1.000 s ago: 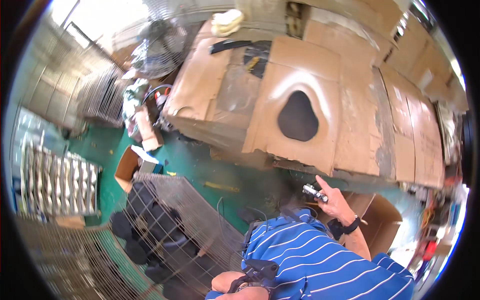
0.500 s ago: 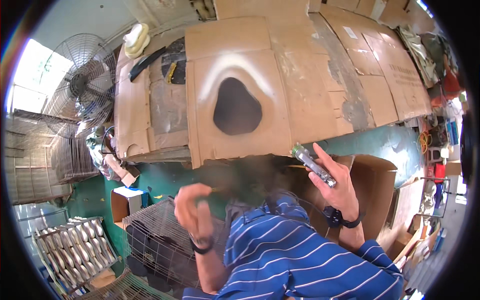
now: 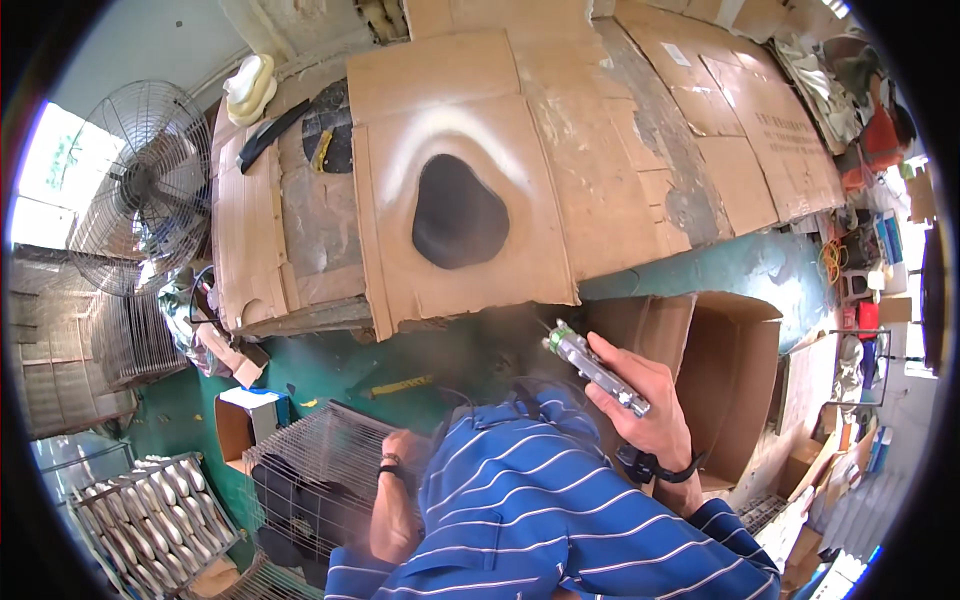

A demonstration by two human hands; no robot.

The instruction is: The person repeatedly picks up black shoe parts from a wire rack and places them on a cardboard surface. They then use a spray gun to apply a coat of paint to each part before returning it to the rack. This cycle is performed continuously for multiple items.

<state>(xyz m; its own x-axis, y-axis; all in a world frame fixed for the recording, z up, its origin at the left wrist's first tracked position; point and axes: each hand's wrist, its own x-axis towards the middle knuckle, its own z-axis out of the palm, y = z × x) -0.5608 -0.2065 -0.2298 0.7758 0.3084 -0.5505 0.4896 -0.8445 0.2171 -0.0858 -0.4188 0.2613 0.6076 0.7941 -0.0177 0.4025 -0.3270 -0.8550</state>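
My right hand (image 3: 650,408) is wrapped round a short silver-grey tool (image 3: 600,372) with a green band near its tip. The tool points up and left, toward the near edge of the cardboard-covered table; its exact kind does not show. My left hand (image 3: 405,446) is low beside a wire cage (image 3: 335,425), its fingers mostly hidden. On the table, a cardboard sheet (image 3: 545,235) bears a dark egg-shaped area (image 3: 458,212), ringed at the top by a white sprayed arc (image 3: 450,122). I cannot tell whether the dark area is a hole or a piece.
A large fan (image 3: 140,188) stands at the left. A black bar (image 3: 272,136) and cream pads (image 3: 250,90) lie on the table's far left. An open cardboard box (image 3: 730,385) is at my right. A rack of pale curved pieces (image 3: 155,520) stands lower left.
My left hand has dropped from in front of me to beside the wire cage. My right hand has moved slightly left and down with the tool. The view has shifted a little.
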